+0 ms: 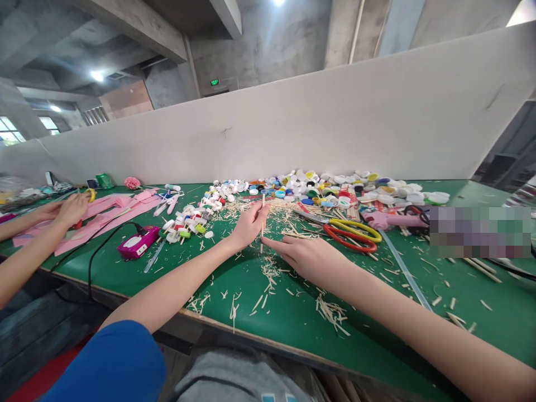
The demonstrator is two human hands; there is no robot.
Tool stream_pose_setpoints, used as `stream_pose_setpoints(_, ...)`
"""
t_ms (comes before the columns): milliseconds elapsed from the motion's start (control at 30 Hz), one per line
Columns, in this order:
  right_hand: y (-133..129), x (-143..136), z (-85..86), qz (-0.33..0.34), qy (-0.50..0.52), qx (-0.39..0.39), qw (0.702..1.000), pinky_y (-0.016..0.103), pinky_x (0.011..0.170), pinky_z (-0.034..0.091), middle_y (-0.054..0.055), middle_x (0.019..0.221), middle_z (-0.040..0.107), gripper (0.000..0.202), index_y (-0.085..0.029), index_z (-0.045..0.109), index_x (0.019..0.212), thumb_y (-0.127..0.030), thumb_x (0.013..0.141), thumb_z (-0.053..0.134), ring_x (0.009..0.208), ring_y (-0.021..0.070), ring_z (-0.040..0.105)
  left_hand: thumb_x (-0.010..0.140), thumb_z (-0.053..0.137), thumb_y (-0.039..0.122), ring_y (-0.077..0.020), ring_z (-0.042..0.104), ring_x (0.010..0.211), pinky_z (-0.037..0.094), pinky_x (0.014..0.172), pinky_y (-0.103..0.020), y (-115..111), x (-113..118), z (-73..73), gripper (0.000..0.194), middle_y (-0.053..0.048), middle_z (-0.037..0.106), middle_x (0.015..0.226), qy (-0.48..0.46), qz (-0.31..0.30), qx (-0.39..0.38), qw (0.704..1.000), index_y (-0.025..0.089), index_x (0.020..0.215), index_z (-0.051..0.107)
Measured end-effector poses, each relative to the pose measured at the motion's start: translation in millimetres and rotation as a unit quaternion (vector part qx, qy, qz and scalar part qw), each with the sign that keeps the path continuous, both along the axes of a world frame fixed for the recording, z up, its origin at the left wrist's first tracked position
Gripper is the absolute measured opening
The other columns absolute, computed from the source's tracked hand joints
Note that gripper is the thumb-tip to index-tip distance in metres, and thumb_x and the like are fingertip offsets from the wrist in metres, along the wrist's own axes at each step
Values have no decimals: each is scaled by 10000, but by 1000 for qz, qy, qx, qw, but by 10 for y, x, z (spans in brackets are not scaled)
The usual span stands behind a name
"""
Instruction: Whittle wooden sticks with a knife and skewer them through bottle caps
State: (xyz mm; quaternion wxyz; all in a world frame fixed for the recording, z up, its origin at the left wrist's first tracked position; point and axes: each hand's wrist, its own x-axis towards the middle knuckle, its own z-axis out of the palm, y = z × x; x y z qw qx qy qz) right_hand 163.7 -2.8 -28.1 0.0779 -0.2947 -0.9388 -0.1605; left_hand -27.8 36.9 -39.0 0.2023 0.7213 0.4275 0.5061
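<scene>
Between my hands a thin wooden stick (263, 215) stands roughly upright over the green table (167, 304). My left hand (251, 224) is closed around its upper part. The fingers of my right hand (299, 251) are closed, with the index fingertip at the stick's lower part; whatever else they hold is hidden. Pale wood shavings (271, 272) lie below and around both hands. Scissors with red and yellow handles (354, 231) rest just beyond my right hand.
Bottle caps (310, 184) are heaped along the white partition (268, 134). A magenta box (138, 243) with a black cable sits left. A pink glue gun (387, 219) and clear glue stick (404, 268) lie right. Another person's hands (72, 209) are over pink sheets (103, 218) at far left.
</scene>
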Motion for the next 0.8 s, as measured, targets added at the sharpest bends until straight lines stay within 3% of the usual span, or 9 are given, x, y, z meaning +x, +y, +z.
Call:
stream_pose_setpoints(167, 16, -51, 8, 2, 11, -17, 1000, 265, 443, 167, 22, 847, 622, 483, -283, 392, 1409, -189, 935, 368, 597, 104, 543, 921, 352, 538, -69, 427, 449, 355, 484, -217, 10, -3, -12, 406, 55, 456, 517, -23, 5, -16, 1000, 194, 723, 436)
stream_pose_setpoints(300, 17, -62, 57, 8, 33, -78, 996, 249, 481, 247, 34, 843, 630, 461, -269, 414, 1401, -215, 948, 350, 680, 135, 576, 923, 351, 535, -71, 425, 447, 346, 484, -220, 13, 7, -1, 408, 55, 446, 508, -9, 6, -11, 1000, 195, 708, 421)
stream_pose_setpoints(500, -23, -45, 140, 17, 34, -106, 994, 261, 549, 341, 55, 852, 658, 465, -248, 441, 1390, -203, 935, 355, 700, 154, 596, 925, 353, 526, -72, 431, 455, 340, 488, -218, 17, 13, 5, 399, 58, 440, 513, 7, 10, -5, 1000, 196, 707, 406)
stream_pose_setpoints(800, -56, -11, 21, 23, 14, -94, 995, 255, 462, 247, 28, 869, 654, 466, -297, 459, 1364, -199, 920, 357, 616, 130, 574, 910, 368, 555, -73, 410, 440, 332, 453, -214, 11, -3, 7, 405, 54, 423, 519, -13, -5, -21, 1000, 202, 719, 418)
